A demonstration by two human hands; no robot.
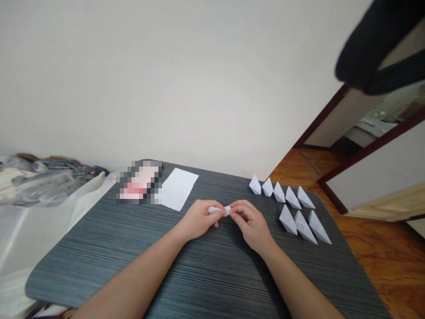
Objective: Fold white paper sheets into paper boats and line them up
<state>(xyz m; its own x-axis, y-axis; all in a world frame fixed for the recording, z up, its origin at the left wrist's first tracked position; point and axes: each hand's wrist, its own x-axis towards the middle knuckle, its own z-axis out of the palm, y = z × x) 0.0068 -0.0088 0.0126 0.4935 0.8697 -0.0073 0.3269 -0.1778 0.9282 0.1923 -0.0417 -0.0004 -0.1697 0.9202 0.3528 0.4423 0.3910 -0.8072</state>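
Observation:
A small folded piece of white paper (222, 210) is pinched between both hands near the middle of the dark striped table (133, 257). My left hand (198, 219) has its fingers curled round the paper's left end. The right end is gripped by the closed fingers of my right hand (250, 221). Most of the paper is hidden by the fingers. To the right stand several folded white paper pieces (292, 208) in two rows.
A flat white sheet (178, 188) lies at the table's far side, beside a blurred pink and grey object (139, 182). Bundled cloth and plastic (40, 181) rest at the left. Wooden floor (392, 248) and an open doorway are at the right.

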